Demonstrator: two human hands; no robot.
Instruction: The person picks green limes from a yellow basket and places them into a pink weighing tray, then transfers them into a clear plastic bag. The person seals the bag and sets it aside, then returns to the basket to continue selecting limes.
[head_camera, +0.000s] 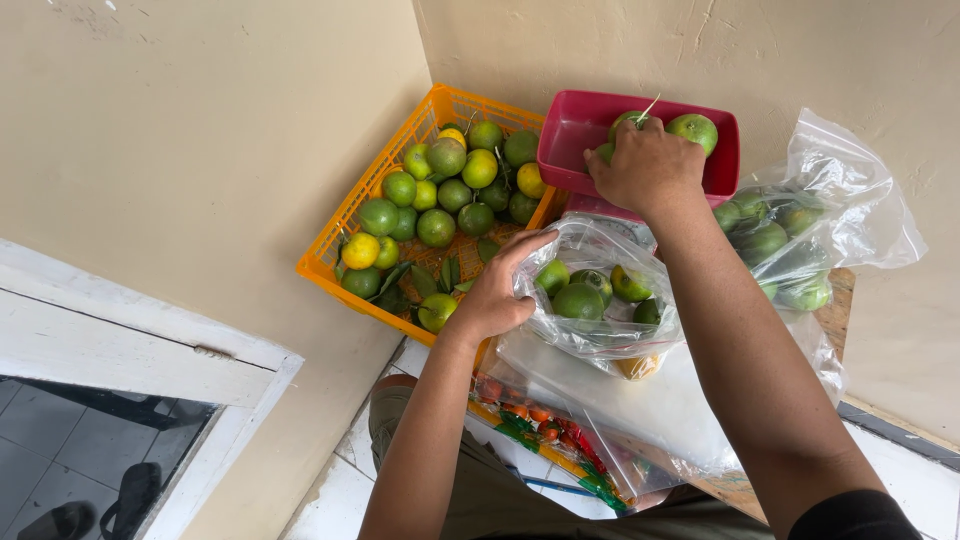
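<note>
Beige wall corner, wooden tabletop (838, 300) at right, white tiled floor below. Orange crate (345, 225) sits against the wall, holding roughly eighteen green and yellow-green citrus (436, 227) plus loose leaves. Red tray (575, 140) just right of the crate, two or three green fruits in it. Right hand (648, 165) is in the tray, grip closed over one stemmed fruit (628, 120). Left hand (492, 295) grips the rim of a clear plastic bag (600, 335), holding it open; four green citrus inside. Second clear bag (830, 215) farther right, about six green fruits, partly hidden by the right forearm. Flat printed plastic bags (545, 430) lie under the open bag.
</note>
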